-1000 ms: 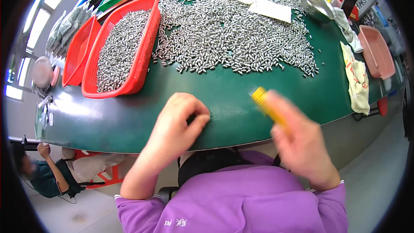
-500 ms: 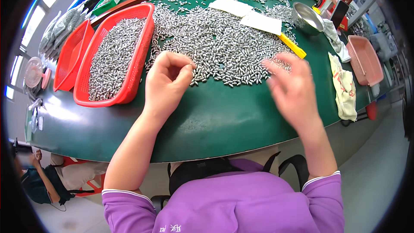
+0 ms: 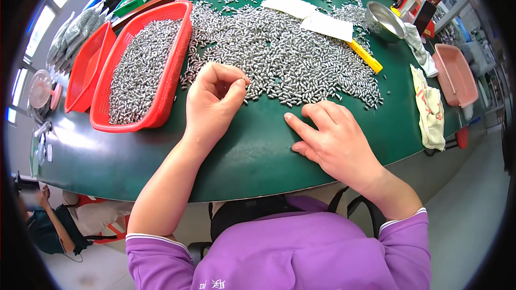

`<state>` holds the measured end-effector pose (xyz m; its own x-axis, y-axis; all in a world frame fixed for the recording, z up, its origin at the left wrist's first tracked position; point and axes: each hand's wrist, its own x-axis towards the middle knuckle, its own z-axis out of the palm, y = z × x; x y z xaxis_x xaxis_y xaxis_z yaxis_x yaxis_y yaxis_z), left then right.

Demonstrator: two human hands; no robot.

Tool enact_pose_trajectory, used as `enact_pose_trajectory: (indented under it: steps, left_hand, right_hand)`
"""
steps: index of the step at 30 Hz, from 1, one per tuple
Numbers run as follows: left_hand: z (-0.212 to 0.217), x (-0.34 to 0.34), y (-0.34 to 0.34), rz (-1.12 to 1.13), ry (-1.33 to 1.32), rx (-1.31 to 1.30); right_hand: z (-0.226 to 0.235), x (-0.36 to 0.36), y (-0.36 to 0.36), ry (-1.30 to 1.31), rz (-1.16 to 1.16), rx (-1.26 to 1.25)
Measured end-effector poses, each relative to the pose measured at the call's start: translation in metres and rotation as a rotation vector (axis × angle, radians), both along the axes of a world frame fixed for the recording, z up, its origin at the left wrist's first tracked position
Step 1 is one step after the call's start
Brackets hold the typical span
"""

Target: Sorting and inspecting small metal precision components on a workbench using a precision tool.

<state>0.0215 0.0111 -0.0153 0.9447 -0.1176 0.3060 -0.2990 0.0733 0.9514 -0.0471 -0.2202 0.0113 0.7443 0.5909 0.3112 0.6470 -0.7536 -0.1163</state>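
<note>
The red basket [image 3: 176,67] stands at left, near my left hand [image 3: 208,99], probably for easy reach. That hand's thumb and forefinger meet in a pinch; I cannot tell whether anything is between them. The metal pieces [image 3: 301,59] lie spread just beyond, likely so I can see each one. My right hand [image 3: 334,138] is palm down, fingers loosely spread, holding nothing visible. Far right, the yellow tool [image 3: 365,56] lies aside, perhaps keeping my fingers free.

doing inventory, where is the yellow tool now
In the head view, the yellow tool lies upper right of centre, along the right edge of the metal parts, by the corner of a white sheet.
</note>
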Motion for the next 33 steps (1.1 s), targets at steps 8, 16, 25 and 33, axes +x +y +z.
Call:
enact_pose_trajectory:
  steps: [8,16,25,33]
  left_hand:
    - [0.003,-0.003,0.005,0.012,-0.007,-0.018]
    - [0.012,-0.002,0.008,0.037,0.012,-0.142]
    - [0.013,0.001,0.018,0.143,-0.100,-0.232]
    - [0.013,0.001,0.016,0.106,-0.178,-0.173]
  right_hand:
    - [0.006,-0.037,-0.045,0.026,0.037,-0.009]
    - [0.034,-0.103,-0.168,-0.026,-0.674,-0.230]
    - [0.036,-0.062,-0.110,-0.033,-0.634,0.093]
    - [0.010,-0.018,0.041,0.229,0.444,0.119]
